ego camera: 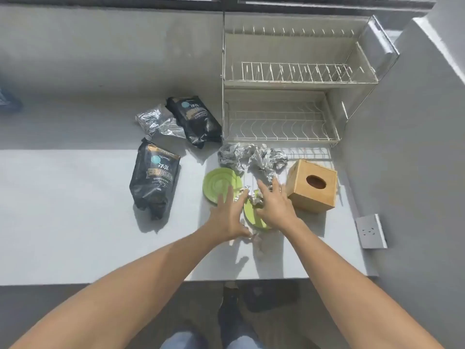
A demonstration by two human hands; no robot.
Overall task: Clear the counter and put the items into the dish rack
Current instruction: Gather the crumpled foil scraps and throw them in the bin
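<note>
Two green plates lie on the grey counter (75, 210): one (219, 183) upside down to the left, and a nearer one (253, 215) partly under my hands. My left hand (227, 217) hovers with fingers spread over the gap between the plates. My right hand (273, 205) is spread over the nearer plate and a crumpled foil piece (254, 196). More crumpled foil (251, 156) lies in front of the two-tier wire dish rack (297, 81), whose shelves hold nothing. Neither hand grips anything.
Two black pouches (154, 180) (195, 119) and a silver foil bag (157, 120) lie left of the rack. A wooden tissue box (312, 188) stands right of my hands. A wall socket (371, 231) sits on the right wall. The counter's front edge is near my body.
</note>
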